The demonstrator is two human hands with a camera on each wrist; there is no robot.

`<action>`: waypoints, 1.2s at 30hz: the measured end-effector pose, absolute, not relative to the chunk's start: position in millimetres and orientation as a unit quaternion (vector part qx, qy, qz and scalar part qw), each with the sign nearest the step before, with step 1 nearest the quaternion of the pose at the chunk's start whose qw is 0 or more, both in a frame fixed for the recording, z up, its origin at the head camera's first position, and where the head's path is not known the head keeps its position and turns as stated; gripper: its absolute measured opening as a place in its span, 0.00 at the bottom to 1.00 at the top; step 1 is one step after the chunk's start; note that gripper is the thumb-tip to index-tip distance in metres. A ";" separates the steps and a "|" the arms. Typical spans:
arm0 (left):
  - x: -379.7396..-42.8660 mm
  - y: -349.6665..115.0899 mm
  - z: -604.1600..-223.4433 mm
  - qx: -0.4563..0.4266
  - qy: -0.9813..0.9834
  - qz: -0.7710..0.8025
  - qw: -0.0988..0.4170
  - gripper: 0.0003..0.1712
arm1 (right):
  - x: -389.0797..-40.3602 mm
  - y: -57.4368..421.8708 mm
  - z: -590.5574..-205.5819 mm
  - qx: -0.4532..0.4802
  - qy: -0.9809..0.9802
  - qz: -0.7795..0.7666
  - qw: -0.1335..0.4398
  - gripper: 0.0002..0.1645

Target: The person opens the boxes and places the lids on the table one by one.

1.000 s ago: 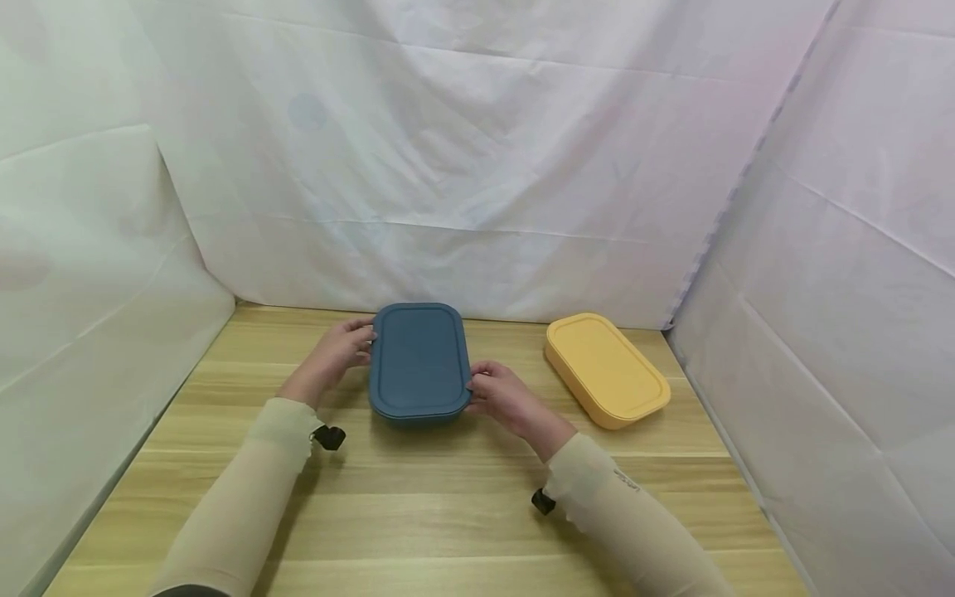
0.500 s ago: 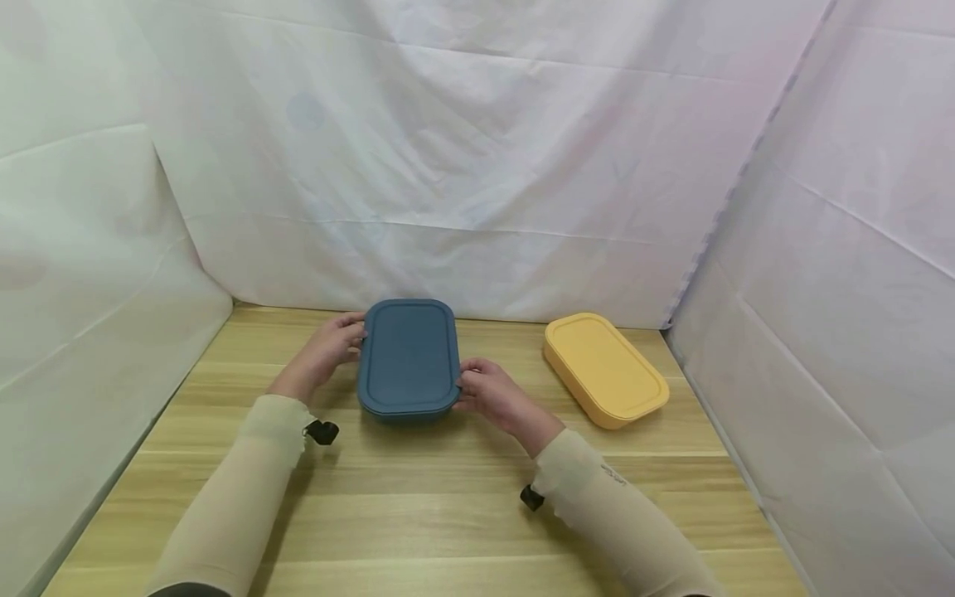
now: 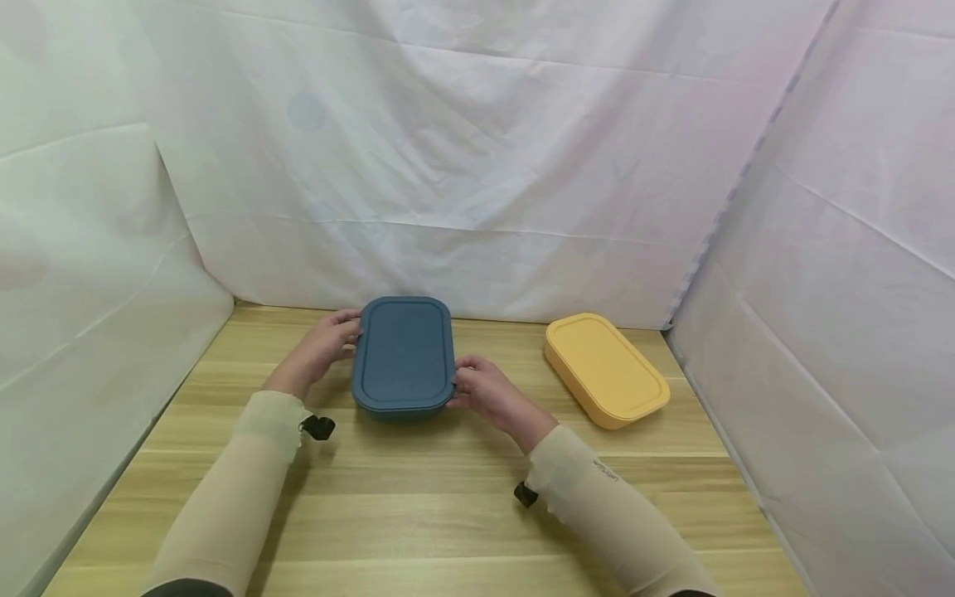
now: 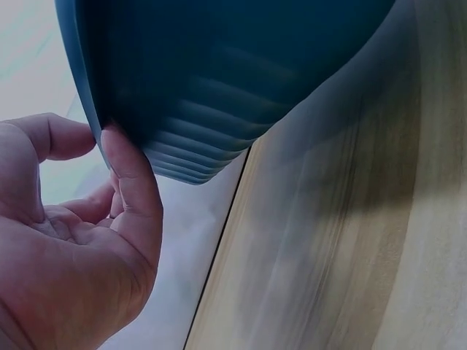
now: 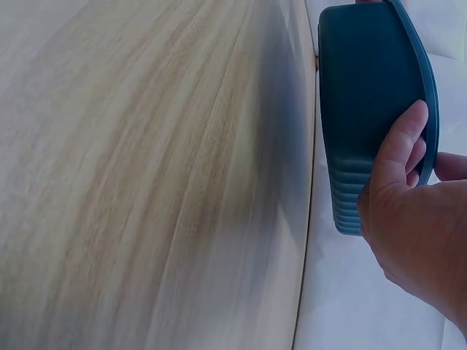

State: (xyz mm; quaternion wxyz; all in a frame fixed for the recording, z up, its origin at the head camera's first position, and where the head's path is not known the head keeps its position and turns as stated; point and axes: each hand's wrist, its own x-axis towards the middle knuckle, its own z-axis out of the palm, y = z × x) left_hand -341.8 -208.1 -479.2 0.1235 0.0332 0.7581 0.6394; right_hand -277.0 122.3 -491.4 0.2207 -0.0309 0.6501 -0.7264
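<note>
A dark blue lidded food container (image 3: 404, 352) is held between both hands near the back of the table. At its left rim my left hand (image 3: 326, 346) pinches the edge between thumb and fingers. My right hand (image 3: 488, 394) grips the right edge towards the near corner. In the left wrist view, the ribbed underside of the container (image 4: 197, 124) shows, and it appears raised off the tabletop. The right wrist view shows fingers (image 5: 400, 142) against the container's side, below the lid's rim.
To the right, a yellow lidded container (image 3: 608, 369) sits at an angle on the wooden table (image 3: 418, 514). White cloth (image 3: 448, 166) hangs behind the table and along both sides. A black wrist camera piece (image 3: 318, 427) juts from the left sleeve.
Both hands and the blue container have shifted left, and slightly towards the back. The yellow container stays in place.
</note>
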 end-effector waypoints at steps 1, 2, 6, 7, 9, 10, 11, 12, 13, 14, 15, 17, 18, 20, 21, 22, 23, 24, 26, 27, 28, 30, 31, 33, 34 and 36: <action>-342.6 -208.7 -479.1 0.034 0.757 0.640 0.125 0.34 | -277.4 121.7 -490.9 -0.031 0.649 -0.727 0.221 0.14; -343.4 -209.2 -478.9 0.034 0.756 0.641 0.127 0.35 | -277.8 121.0 -490.5 -0.030 0.647 -0.729 0.222 0.14; -346.9 -212.2 -477.9 0.035 0.752 0.645 0.132 0.35 | -279.0 117.6 -487.3 -0.028 0.645 -0.730 0.223 0.14; -347.4 -213.0 -477.4 0.035 0.752 0.645 0.133 0.36 | -279.6 116.8 -487.0 -0.028 0.645 -0.730 0.223 0.14; -348.7 -214.7 -476.7 0.034 0.751 0.645 0.135 0.36 | -280.8 115.2 -486.5 -0.029 0.645 -0.730 0.224 0.14; -349.2 -215.7 -476.6 0.035 0.752 0.644 0.136 0.36 | -281.4 114.5 -486.5 -0.028 0.644 -0.731 0.223 0.13; -349.4 -216.3 -476.3 0.035 0.752 0.643 0.137 0.36 | -282.0 114.0 -486.7 -0.028 0.644 -0.732 0.223 0.13; -349.7 -216.8 -476.2 0.034 0.752 0.643 0.138 0.36 | -282.7 113.5 -487.2 -0.028 0.644 -0.732 0.222 0.12; -349.9 -217.4 -476.1 0.035 0.753 0.643 0.140 0.37 | -283.3 113.1 -488.0 -0.027 0.643 -0.733 0.222 0.11; -350.2 -218.3 -476.5 0.035 0.753 0.642 0.141 0.37 | -283.7 112.6 -488.6 -0.028 0.642 -0.733 0.222 0.11; -350.5 -219.4 -477.1 0.036 0.753 0.641 0.142 0.37 | -283.8 112.1 -488.9 -0.028 0.643 -0.732 0.221 0.10; -351.4 -220.9 -477.9 0.036 0.752 0.642 0.144 0.37 | -284.7 111.0 -489.3 -0.028 0.644 -0.731 0.222 0.09; -351.9 -221.8 -478.5 0.037 0.752 0.642 0.144 0.37 | -285.1 110.4 -489.4 -0.028 0.644 -0.732 0.221 0.09; -353.0 -223.7 -479.9 0.039 0.752 0.642 0.146 0.37 | -285.6 109.0 -489.2 -0.029 0.643 -0.732 0.222 0.09; -353.5 -224.7 -480.5 0.039 0.751 0.642 0.147 0.37 | -285.6 108.3 -488.5 -0.028 0.642 -0.733 0.222 0.10; -353.9 -225.5 -481.0 0.039 0.750 0.643 0.148 0.37 | -285.7 107.7 -488.2 -0.026 0.640 -0.735 0.223 0.10; -354.4 -226.8 -481.7 0.040 0.751 0.642 0.149 0.37 | -285.9 107.1 -488.2 -0.026 0.639 -0.736 0.223 0.11; -354.9 -227.8 -482.4 0.039 0.751 0.641 0.150 0.37 | -286.3 106.5 -488.3 -0.026 0.637 -0.737 0.224 0.11; -355.8 -229.5 -483.1 0.037 0.753 0.639 0.151 0.37 | -286.9 105.5 -488.2 -0.029 0.637 -0.737 0.225 0.13; -356.3 -230.2 -483.4 0.036 0.754 0.638 0.151 0.37 | -287.0 105.0 -487.9 -0.030 0.637 -0.737 0.225 0.13; -356.5 -230.5 -483.2 0.036 0.756 0.637 0.151 0.37 | -287.2 104.6 -487.9 -0.031 0.636 -0.737 0.225 0.13; -357.0 -231.1 -482.9 0.036 0.758 0.634 0.149 0.36 | -287.7 103.7 -487.8 -0.032 0.635 -0.738 0.225 0.14; -357.2 -231.5 -482.7 0.036 0.759 0.633 0.149 0.36 | -287.8 103.2 -487.8 -0.032 0.635 -0.739 0.224 0.14; -357.2 -232.3 -482.7 0.034 0.757 0.635 0.151 0.36 | -288.5 102.0 -488.6 -0.027 0.633 -0.741 0.223 0.14; -356.9 -232.8 -482.7 0.034 0.756 0.636 0.152 0.36 | -288.8 101.4 -489.1 -0.026 0.633 -0.741 0.222 0.14; -355.8 -233.9 -483.0 0.034 0.755 0.636 0.154 0.36 | -289.6 99.9 -490.8 -0.023 0.633 -0.742 0.220 0.14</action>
